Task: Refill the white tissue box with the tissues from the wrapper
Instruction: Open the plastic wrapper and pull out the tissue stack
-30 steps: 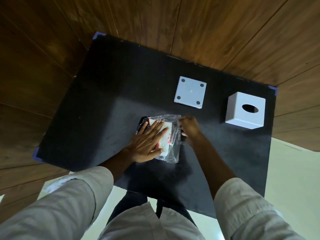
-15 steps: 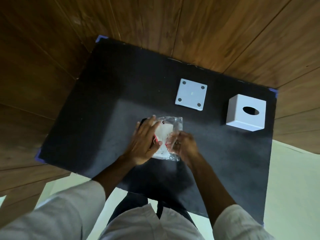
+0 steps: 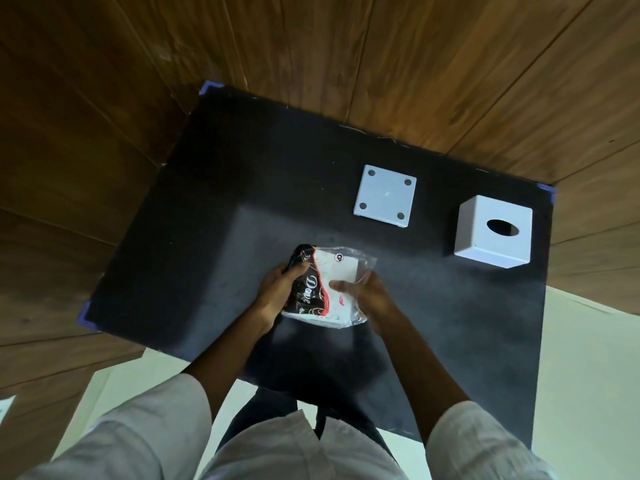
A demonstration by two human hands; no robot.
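A tissue pack in a clear plastic wrapper (image 3: pixel 325 289), printed black, red and white, is held just above the middle of the black table mat (image 3: pixel 214 244). My left hand (image 3: pixel 277 296) grips its black left side. My right hand (image 3: pixel 370 296) grips its clear right side, thumb laid over the white tissues. The white tissue box (image 3: pixel 491 233) stands upright at the right, oval slot facing up. Its flat white base plate (image 3: pixel 385 196), with dark round pads at the corners, lies apart from the box, to its left.
The black mat covers a table set against wooden wall panels (image 3: pixel 346 57). Blue tape (image 3: pixel 547 190) marks the mat's corners. Pale floor (image 3: pixel 588 375) shows at the right and near my legs.
My left hand, flat on the pack a second ago, now grips its left side. My right hand has closed on the right side. The pack has been lifted and tilted towards me.
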